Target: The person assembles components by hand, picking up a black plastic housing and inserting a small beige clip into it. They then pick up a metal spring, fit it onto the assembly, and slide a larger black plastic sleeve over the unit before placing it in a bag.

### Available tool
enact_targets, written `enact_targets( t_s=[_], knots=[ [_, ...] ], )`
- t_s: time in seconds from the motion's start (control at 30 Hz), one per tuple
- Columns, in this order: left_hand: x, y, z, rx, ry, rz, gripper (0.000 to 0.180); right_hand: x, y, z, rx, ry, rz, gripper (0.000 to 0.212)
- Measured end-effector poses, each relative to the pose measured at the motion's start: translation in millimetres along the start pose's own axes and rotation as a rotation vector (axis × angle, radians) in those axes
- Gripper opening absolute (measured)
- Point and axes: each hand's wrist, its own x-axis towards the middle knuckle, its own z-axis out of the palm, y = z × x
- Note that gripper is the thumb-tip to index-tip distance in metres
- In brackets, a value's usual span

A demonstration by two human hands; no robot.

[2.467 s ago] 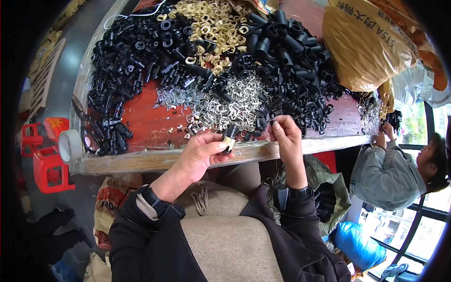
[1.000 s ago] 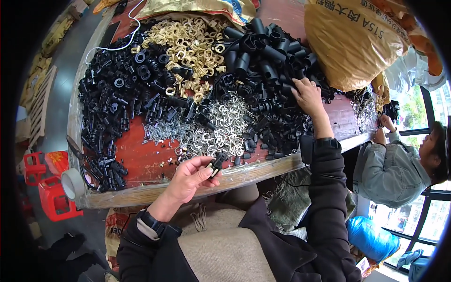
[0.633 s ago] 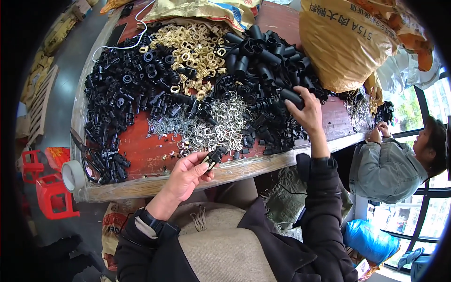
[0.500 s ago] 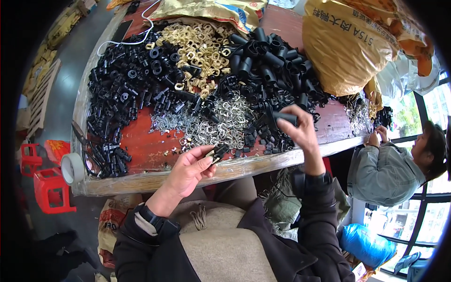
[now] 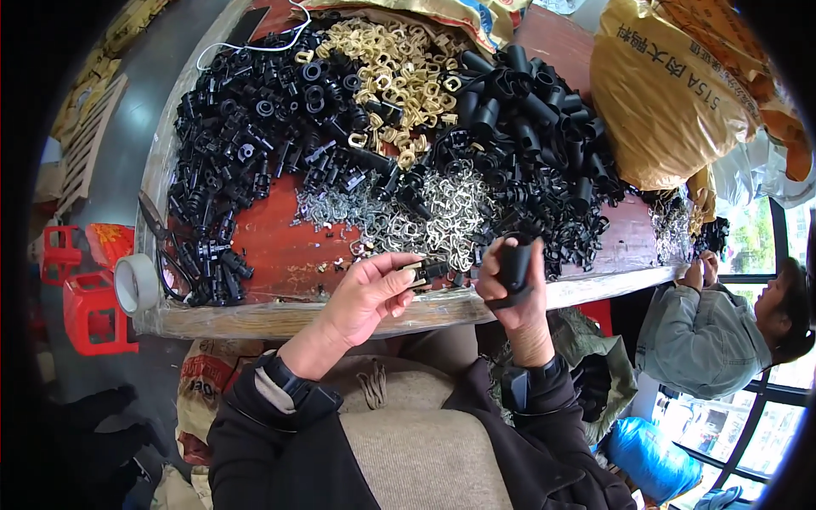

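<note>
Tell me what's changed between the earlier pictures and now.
The right hand reached to the pile of black tubes, took hold of one black tube and brought it back toward the person, to the right of the left hand. The left hand still holds a small black-and-cream part; the white tape roll stays at the table's near left corner.

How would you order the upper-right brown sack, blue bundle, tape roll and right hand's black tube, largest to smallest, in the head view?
1. Brown sack
2. Blue bundle
3. Tape roll and black tube: too alike to rank; the right hand partly hides the tube.
</note>
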Motion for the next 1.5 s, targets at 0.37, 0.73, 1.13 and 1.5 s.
enact_targets(
  t_s=[0.37,0.73,1.13,1.5],
  knots=[
    [-1.2,-4.3,3.3,0.286,-0.152,-0.082,0.023,-21.2,-15.2,22.8,-1.225,-0.377,-0.484,0.039],
    [-5.1,-12.0,7.5,0.525,-0.129,-0.075,0.023,-39.8,-4.3,20.8,-1.323,-0.373,-0.443,0.042],
    [0.7,-3.3,9.5,0.568,-0.037,-0.116,0.024,-41.3,35.5,18.9,-1.193,-0.207,-0.512,0.044],
    [-6.6,-7.0,-0.9,0.413,-0.09,-0.147,0.047,-38.3,6.3,15.7,-1.162,-0.554,-0.271,0.076]
  ],
)
